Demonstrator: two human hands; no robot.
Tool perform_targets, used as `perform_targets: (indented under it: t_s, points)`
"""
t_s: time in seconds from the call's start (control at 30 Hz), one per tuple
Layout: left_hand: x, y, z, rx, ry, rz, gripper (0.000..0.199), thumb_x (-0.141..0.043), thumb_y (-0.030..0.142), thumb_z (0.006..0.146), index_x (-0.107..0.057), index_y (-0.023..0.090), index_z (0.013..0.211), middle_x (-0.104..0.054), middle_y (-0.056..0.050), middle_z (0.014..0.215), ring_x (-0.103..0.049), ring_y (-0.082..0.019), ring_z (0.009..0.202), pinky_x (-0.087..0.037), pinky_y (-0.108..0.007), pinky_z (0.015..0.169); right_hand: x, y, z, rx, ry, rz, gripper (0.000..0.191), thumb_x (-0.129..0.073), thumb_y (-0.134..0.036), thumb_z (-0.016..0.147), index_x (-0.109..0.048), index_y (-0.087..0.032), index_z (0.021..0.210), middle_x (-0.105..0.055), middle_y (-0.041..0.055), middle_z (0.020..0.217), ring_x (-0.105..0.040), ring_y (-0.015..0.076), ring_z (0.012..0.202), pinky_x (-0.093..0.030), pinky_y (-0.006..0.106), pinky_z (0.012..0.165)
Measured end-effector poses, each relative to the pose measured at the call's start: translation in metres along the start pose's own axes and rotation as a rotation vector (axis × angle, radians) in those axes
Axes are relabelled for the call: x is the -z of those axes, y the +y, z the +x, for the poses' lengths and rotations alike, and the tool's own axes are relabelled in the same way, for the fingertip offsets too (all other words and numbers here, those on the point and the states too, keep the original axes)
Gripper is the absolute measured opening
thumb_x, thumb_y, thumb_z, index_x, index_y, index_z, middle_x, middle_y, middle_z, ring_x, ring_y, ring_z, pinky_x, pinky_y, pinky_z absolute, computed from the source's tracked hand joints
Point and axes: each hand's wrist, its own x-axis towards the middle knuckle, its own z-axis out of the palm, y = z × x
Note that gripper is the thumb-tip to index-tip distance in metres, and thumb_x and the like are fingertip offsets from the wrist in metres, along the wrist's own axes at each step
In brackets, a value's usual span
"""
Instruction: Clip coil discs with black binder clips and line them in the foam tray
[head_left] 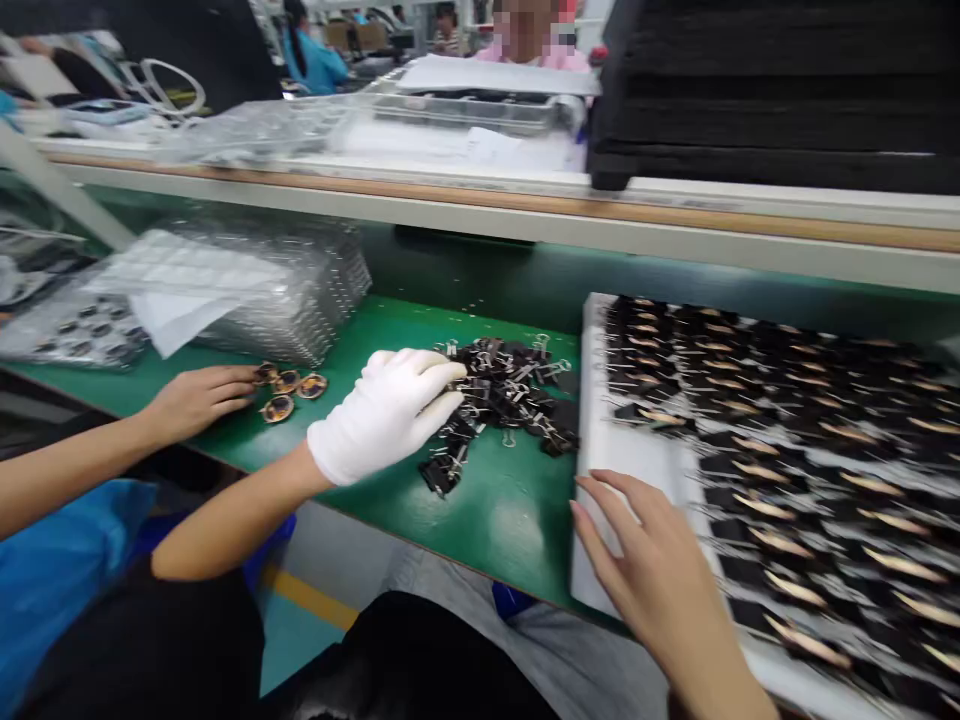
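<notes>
A loose pile of black binder clips (pixel 495 385) lies just left of the white board (pixel 637 460). The gloved left hand (pixel 397 405) reaches into the pile's side away from the board — whether it pinches a clip, I cannot tell. The bare right hand (pixel 649 545) is at the board's left edge, fingers loosely parted — and well left of the board, a co-worker's hand (pixel 210 398) is by round pieces (pixel 279 405).

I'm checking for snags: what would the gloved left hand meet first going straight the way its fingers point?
Most likely the pile of black binder clips: the gloved left hand points right at its edge, perhaps touching; depth is unclear.
</notes>
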Motion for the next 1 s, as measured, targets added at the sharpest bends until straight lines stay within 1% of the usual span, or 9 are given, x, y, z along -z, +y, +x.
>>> perform_targets:
  t_s: [0.1, 0.23, 0.3, 0.43, 0.53, 0.63, 0.77, 0.87, 1.0]
  points:
    - [-0.012, -0.041, -0.049, 0.228, 0.142, -0.04, 0.036, -0.039, 0.032, 0.106, -0.063, 0.023, 0.132, -0.069, -0.009, 0.132, -0.062, -0.023, 0.124, -0.045, -0.039, 0.105, -0.005, 0.007, 0.009, 0.093, -0.018, -0.083, 0.032, -0.048, -0.035, 0.107, -0.061, -0.013, 0.126, -0.065, 0.0181, 0.121, -0.064, 0.0342, 0.103, -0.051, 0.046, 0.081]
    - [-0.032, -0.118, -0.107, 0.557, 0.282, 0.013, 0.041, -0.03, 0.033, 0.107, -0.062, 0.016, 0.128, -0.064, -0.013, 0.135, -0.056, -0.022, 0.132, -0.041, -0.039, 0.118, -0.006, 0.0, 0.024, 0.159, -0.039, -0.13, 0.037, -0.038, -0.039, 0.109, -0.063, -0.014, 0.121, -0.066, 0.0182, 0.121, -0.065, 0.0352, 0.1, -0.05, 0.047, 0.08]
    - [-0.036, -0.156, -0.128, 0.771, 0.247, 0.064, 0.047, -0.023, 0.035, 0.108, -0.06, 0.014, 0.129, -0.06, -0.013, 0.139, -0.049, -0.022, 0.139, -0.037, -0.04, 0.121, -0.004, -0.008, 0.033, 0.216, -0.052, -0.118, 0.038, -0.036, -0.038, 0.109, -0.063, -0.014, 0.12, -0.066, 0.0181, 0.121, -0.065, 0.035, 0.103, -0.05, 0.048, 0.083]
    - [-0.043, -0.197, -0.143, 0.771, 0.085, 0.026, 0.051, -0.021, 0.033, 0.107, -0.052, 0.007, 0.138, -0.058, -0.015, 0.145, -0.047, -0.024, 0.141, -0.036, -0.042, 0.123, -0.001, -0.022, 0.055, 0.312, -0.079, -0.127, 0.038, -0.034, -0.035, 0.11, -0.065, -0.013, 0.118, -0.068, 0.0167, 0.117, -0.065, 0.0336, 0.106, -0.049, 0.046, 0.084]
    - [-0.06, -0.186, -0.135, 0.707, 0.037, 0.014, 0.055, -0.021, 0.036, 0.106, -0.051, 0.006, 0.141, -0.056, -0.018, 0.149, -0.045, -0.026, 0.146, -0.033, -0.043, 0.124, -0.005, -0.029, 0.068, 0.339, -0.089, -0.157, 0.037, -0.035, -0.031, 0.109, -0.066, -0.013, 0.117, -0.069, 0.0158, 0.115, -0.065, 0.033, 0.103, -0.049, 0.045, 0.082]
    - [-0.075, -0.151, -0.126, 0.686, 0.046, 0.015, 0.063, -0.025, 0.045, 0.104, -0.047, 0.005, 0.147, -0.048, -0.025, 0.154, -0.039, -0.032, 0.15, -0.033, -0.048, 0.123, -0.009, -0.031, 0.074, 0.329, -0.113, -0.168, 0.034, -0.037, -0.028, 0.108, -0.067, -0.013, 0.115, -0.069, 0.0157, 0.116, -0.064, 0.0332, 0.103, -0.049, 0.046, 0.082]
    - [-0.065, -0.111, -0.113, 0.565, 0.049, 0.084, 0.077, -0.055, 0.06, 0.092, -0.044, 0.015, 0.153, -0.044, -0.023, 0.157, -0.039, -0.037, 0.147, -0.032, -0.053, 0.118, -0.009, -0.032, 0.071, 0.31, -0.153, -0.162, 0.031, -0.039, -0.026, 0.106, -0.067, -0.014, 0.112, -0.068, 0.0161, 0.115, -0.062, 0.0322, 0.101, -0.048, 0.045, 0.082]
    - [-0.05, -0.106, -0.096, 0.34, -0.134, 0.141, 0.072, -0.07, 0.063, 0.081, -0.057, 0.028, 0.143, -0.057, -0.016, 0.147, -0.048, -0.038, 0.136, -0.027, -0.056, 0.115, -0.009, -0.039, 0.068, 0.317, -0.183, -0.145, 0.026, -0.044, -0.025, 0.105, -0.067, -0.015, 0.108, -0.068, 0.014, 0.108, -0.061, 0.0298, 0.094, -0.045, 0.043, 0.079]
    - [-0.046, -0.115, -0.069, 0.191, -0.253, 0.143, 0.043, -0.065, 0.058, 0.088, -0.07, 0.03, 0.12, -0.069, -0.008, 0.128, -0.056, -0.031, 0.123, -0.024, -0.052, 0.113, -0.009, -0.055, 0.067, 0.298, -0.184, -0.134, 0.019, -0.051, -0.024, 0.103, -0.068, -0.017, 0.101, -0.067, 0.0104, 0.096, -0.058, 0.0274, 0.086, -0.04, 0.04, 0.072]
